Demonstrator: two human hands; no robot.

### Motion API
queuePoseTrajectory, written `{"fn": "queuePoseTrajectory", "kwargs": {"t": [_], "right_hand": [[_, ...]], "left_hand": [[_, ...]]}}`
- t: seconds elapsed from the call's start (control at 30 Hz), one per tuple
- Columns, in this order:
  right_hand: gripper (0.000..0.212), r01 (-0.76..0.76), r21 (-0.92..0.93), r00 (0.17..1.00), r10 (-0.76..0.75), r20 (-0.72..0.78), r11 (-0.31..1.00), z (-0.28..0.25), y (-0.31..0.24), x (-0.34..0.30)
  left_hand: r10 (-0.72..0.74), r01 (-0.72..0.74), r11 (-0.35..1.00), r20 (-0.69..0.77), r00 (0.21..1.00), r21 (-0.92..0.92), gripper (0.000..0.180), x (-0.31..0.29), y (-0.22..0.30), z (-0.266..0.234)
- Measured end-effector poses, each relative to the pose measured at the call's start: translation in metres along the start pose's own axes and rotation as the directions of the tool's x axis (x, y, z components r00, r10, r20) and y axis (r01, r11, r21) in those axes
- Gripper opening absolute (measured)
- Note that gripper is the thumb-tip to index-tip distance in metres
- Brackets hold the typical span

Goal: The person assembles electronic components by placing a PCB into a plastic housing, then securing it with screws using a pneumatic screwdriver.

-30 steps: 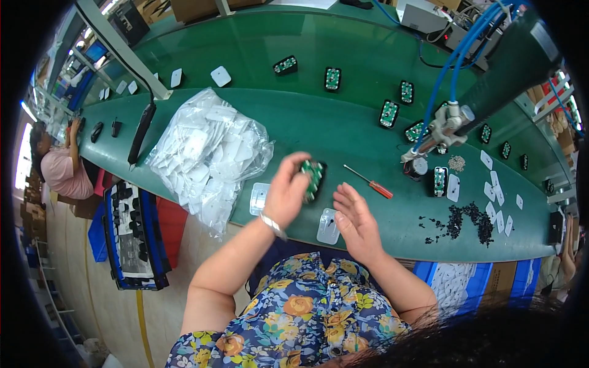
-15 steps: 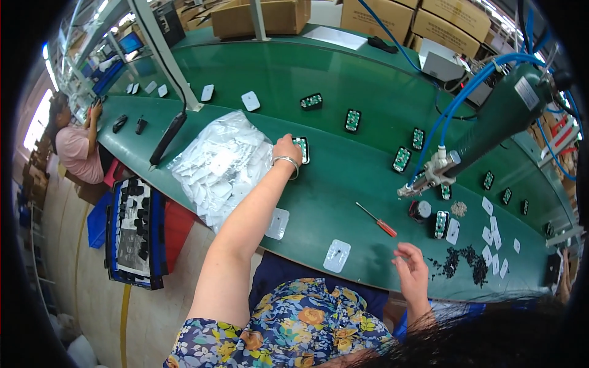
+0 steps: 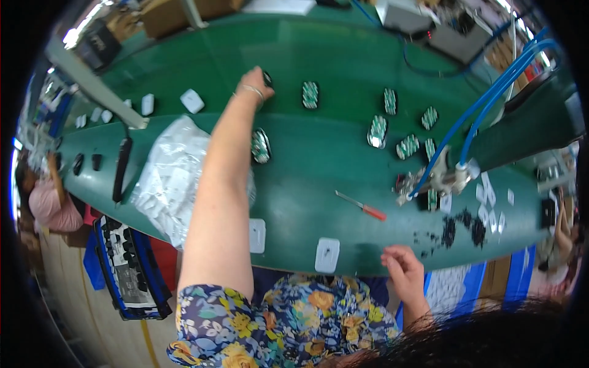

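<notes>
My left arm stretches far across the green table. At its end my left hand (image 3: 253,84), with a bracelet at the wrist, closes its fingers on a small black case (image 3: 267,79), mostly hidden by the hand. Nearer, an open black case with a green circuit board (image 3: 261,146) lies to the right of my forearm. Left of the arm rests a clear plastic bag of white plates (image 3: 175,172). My right hand (image 3: 405,270) hovers over the near edge, empty, its fingers loosely bent and apart from the thumb. A white plate (image 3: 327,255) lies to its left, a red-handled screwdriver (image 3: 362,206) beyond it.
More open cases with green boards (image 3: 310,95) are spread to the right. A pneumatic screwdriver arm (image 3: 442,175) with blue hoses hangs there. Black small parts (image 3: 457,230) lie in heaps beside white plates. Another person (image 3: 52,199) sits at the far left.
My left hand has let go of the nearer case and reached farther away, onto another case. The view has shifted with my head. My right hand stays near the table's edge.
</notes>
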State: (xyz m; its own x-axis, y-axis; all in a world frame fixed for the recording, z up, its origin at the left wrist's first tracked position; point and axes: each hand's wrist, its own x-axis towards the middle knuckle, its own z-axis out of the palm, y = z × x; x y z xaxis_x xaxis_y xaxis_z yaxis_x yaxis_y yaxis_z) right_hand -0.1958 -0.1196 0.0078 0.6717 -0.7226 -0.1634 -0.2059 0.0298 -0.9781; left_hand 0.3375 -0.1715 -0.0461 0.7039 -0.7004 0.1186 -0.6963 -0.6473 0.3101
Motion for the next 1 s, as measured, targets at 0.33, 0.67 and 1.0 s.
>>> {"fn": "queuePoseTrajectory", "kwargs": {"t": [0.33,0.67,1.0], "right_hand": [[0.019,0.016,0.045,0.997,-0.019,0.071,0.999,0.024,0.014,0.014],[0.064,0.432,-0.538,0.899,-0.300,0.319,0.724,0.047,0.036,0.017],[0.080,0.522,-0.597,0.852,-0.397,0.341,0.609,0.070,0.042,0.019]], "left_hand": [[-0.261,0.239,0.963,-0.196,0.945,-0.128,0.050,-0.006,0.001,-0.031],[0.040,0.346,0.207,0.361,0.932,-0.915,0.049,-0.253,0.078,-0.107],[0.234,0.512,-0.730,0.539,0.809,-0.452,0.043,-0.411,0.093,-0.043]]}}
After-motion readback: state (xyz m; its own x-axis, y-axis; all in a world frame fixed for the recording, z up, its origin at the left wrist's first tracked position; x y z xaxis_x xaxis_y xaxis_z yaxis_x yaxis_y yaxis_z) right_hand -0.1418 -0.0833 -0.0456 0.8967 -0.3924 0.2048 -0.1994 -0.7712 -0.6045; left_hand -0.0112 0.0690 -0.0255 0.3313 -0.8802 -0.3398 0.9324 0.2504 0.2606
